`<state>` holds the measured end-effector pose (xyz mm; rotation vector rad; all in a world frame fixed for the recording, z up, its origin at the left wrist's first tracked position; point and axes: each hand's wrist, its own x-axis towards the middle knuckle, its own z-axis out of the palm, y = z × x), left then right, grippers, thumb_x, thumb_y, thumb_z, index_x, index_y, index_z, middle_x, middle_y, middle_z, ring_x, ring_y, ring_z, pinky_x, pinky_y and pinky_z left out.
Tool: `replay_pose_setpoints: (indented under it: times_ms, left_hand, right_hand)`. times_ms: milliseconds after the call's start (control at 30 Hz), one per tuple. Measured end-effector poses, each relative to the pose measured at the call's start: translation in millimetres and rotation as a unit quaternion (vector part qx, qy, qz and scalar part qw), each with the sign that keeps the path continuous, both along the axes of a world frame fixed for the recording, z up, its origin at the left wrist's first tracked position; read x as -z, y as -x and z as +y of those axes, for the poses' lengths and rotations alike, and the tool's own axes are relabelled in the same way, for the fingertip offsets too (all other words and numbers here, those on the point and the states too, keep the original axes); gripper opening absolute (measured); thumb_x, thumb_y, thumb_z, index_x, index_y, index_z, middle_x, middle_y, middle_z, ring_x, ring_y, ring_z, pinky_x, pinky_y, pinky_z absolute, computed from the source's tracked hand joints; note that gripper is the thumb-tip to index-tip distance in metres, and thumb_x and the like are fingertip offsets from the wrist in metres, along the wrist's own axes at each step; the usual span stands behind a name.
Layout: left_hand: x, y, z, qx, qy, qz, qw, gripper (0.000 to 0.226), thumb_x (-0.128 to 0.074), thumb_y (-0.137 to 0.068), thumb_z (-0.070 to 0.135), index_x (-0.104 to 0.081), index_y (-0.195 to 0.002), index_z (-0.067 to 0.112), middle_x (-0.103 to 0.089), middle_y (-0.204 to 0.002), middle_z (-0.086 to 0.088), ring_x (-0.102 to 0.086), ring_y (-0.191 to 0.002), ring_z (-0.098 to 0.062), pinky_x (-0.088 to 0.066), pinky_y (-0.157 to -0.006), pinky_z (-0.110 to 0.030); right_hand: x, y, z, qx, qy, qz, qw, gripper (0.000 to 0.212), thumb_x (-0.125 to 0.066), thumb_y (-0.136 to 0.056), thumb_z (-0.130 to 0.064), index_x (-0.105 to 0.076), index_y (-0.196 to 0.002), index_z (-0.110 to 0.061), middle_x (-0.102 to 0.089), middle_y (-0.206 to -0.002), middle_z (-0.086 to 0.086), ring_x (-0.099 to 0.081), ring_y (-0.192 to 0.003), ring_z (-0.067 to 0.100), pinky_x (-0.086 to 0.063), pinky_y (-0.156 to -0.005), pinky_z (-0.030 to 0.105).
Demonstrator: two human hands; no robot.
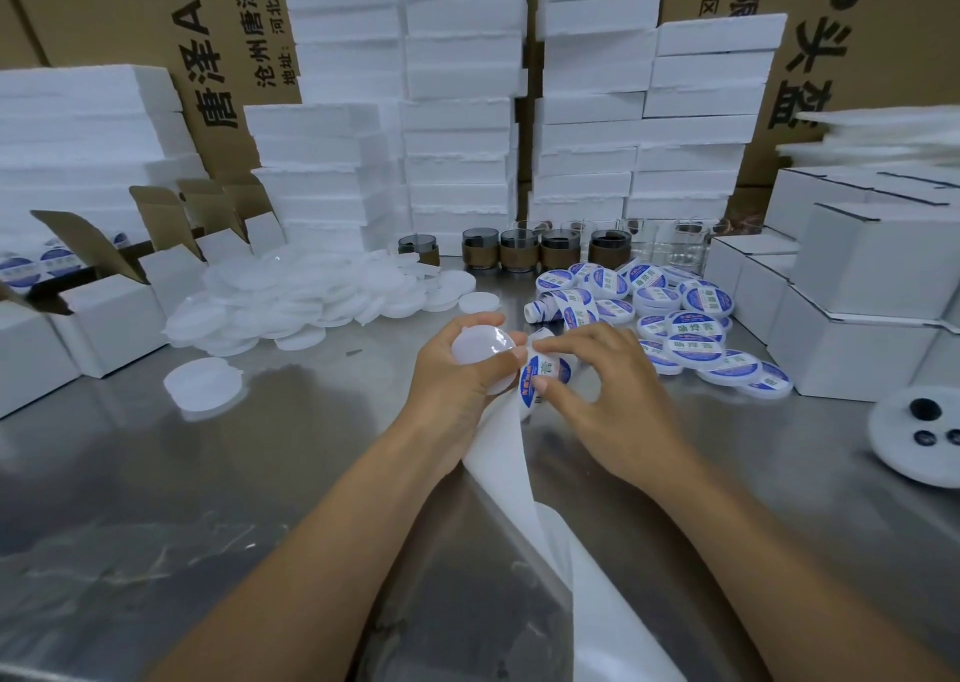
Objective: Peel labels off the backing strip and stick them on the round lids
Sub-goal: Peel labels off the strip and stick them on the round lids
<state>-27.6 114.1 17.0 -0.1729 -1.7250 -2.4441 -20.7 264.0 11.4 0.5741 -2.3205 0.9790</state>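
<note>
My left hand (457,369) grips a bare white round lid (480,346) above the steel table. Its thumb also presses the white backing strip (511,473), which trails down toward me. My right hand (597,390) pinches a blue-and-white round label (545,372) at the top of the strip, right beside the lid. A pile of bare white lids (311,296) lies at the back left. Labelled lids (691,328) are heaped at the back right, with the label roll (566,304) next to them.
A single bare lid (203,384) lies left of my hands. White cartons (857,317) stand at the right, open cartons (104,312) at the left. Foam blocks (457,109), glass cups (561,250) and a white disc with black parts (919,437) surround the steel table (208,499).
</note>
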Motion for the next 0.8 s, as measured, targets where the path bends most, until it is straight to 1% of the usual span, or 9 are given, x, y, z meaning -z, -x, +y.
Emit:
replay_pose_setpoints:
  times_ms: [67,167,200,233,300,400,533,700,800]
  left_hand:
    - [-0.2,-0.2,-0.1,0.002,0.000,0.001,1.000,0.031,-0.067,-0.078,-0.009,-0.060,-0.094,0.017,-0.073,-0.074,0.003,-0.069,-0.066,-0.012,-0.057,-0.063,-0.025]
    - [0.0,-0.2,-0.1,0.002,0.002,0.000,1.000,0.031,-0.067,-0.078,-0.009,-0.060,-0.095,0.017,-0.073,-0.075,0.002,-0.069,-0.066,-0.013,-0.057,-0.062,-0.025]
    - [0.1,-0.2,-0.1,0.002,0.004,-0.001,1.000,0.032,-0.068,-0.077,-0.008,-0.060,-0.095,0.017,-0.074,-0.076,0.002,-0.069,-0.067,-0.013,-0.057,-0.062,-0.025]
    - [0.3,-0.1,-0.2,0.002,0.006,-0.002,1.000,0.032,-0.068,-0.077,-0.008,-0.060,-0.095,0.018,-0.074,-0.077,0.002,-0.069,-0.068,-0.013,-0.057,-0.062,-0.024]
    - [1.0,0.2,-0.1,0.001,0.007,-0.005,1.000,0.032,-0.068,-0.077,-0.007,-0.061,-0.095,0.019,-0.074,-0.079,0.001,-0.070,-0.069,-0.014,-0.056,-0.061,-0.024]
    - [1.6,1.2,0.3,-0.002,0.006,-0.010,1.000,0.032,-0.068,-0.077,-0.007,-0.061,-0.094,0.020,-0.074,-0.081,0.000,-0.070,-0.070,-0.015,-0.056,-0.062,-0.025]
    - [1.5,1.8,-0.5,-0.005,0.007,-0.018,1.000,0.032,-0.069,-0.077,-0.006,-0.062,-0.094,0.020,-0.075,-0.082,0.000,-0.071,-0.071,-0.016,-0.056,-0.062,-0.026]
    - [0.6,1.5,-0.3,-0.003,-0.031,-0.041,0.999,0.030,-0.067,-0.077,-0.008,-0.061,-0.094,0.017,-0.074,-0.078,-0.001,-0.071,-0.066,-0.017,-0.055,-0.057,-0.026]
    - [0.7,2.2,-0.9,-0.008,-0.041,-0.075,0.996,0.029,-0.068,-0.078,-0.007,-0.061,-0.095,0.015,-0.074,-0.077,-0.002,-0.071,-0.065,-0.019,-0.056,-0.056,-0.029]
  right_hand:
    - [0.4,0.4,0.1,-0.001,-0.002,0.003,1.000,0.026,-0.070,-0.080,-0.021,-0.068,-0.106,-0.023,-0.050,-0.096,-0.016,-0.045,-0.098,0.008,-0.028,-0.086,0.005]
    - [0.6,-0.1,0.3,0.003,0.003,0.006,1.000,0.023,-0.069,-0.081,-0.018,-0.068,-0.104,-0.021,-0.052,-0.096,-0.013,-0.042,-0.093,0.001,-0.035,-0.099,0.028]
    - [0.2,-0.2,0.3,0.005,0.003,0.009,1.000,0.022,-0.069,-0.081,-0.017,-0.068,-0.102,-0.021,-0.053,-0.095,-0.012,-0.044,-0.093,0.003,-0.036,-0.099,0.033]
    - [-0.2,-0.5,0.4,0.007,0.002,0.011,1.000,0.021,-0.069,-0.081,-0.017,-0.069,-0.101,-0.021,-0.055,-0.094,-0.011,-0.046,-0.093,0.006,-0.037,-0.097,0.035]
    - [-1.3,-0.8,0.2,0.012,-0.005,0.011,1.000,0.019,-0.070,-0.080,-0.017,-0.069,-0.098,-0.022,-0.058,-0.093,-0.009,-0.051,-0.091,0.011,-0.039,-0.092,0.034]
    - [-2.7,-1.3,0.1,0.019,-0.012,0.014,1.000,0.016,-0.072,-0.079,-0.020,-0.069,-0.094,-0.022,-0.062,-0.091,-0.006,-0.051,-0.086,0.011,-0.042,-0.085,0.037]
    - [-4.5,-2.8,0.4,0.027,-0.019,0.029,0.999,0.017,-0.074,-0.077,-0.020,-0.071,-0.093,-0.022,-0.066,-0.087,-0.004,-0.056,-0.081,0.015,-0.042,-0.080,0.038]
    - [-4.4,-3.7,-0.3,0.053,-0.036,0.041,0.997,0.019,-0.075,-0.075,-0.022,-0.074,-0.094,-0.022,-0.071,-0.087,-0.003,-0.060,-0.085,0.017,-0.038,-0.089,0.037]
    - [-4.4,-4.9,0.8,0.045,-0.037,0.036,0.998,0.019,-0.075,-0.076,-0.023,-0.074,-0.094,-0.022,-0.071,-0.087,-0.003,-0.059,-0.087,0.017,-0.031,-0.085,0.026]
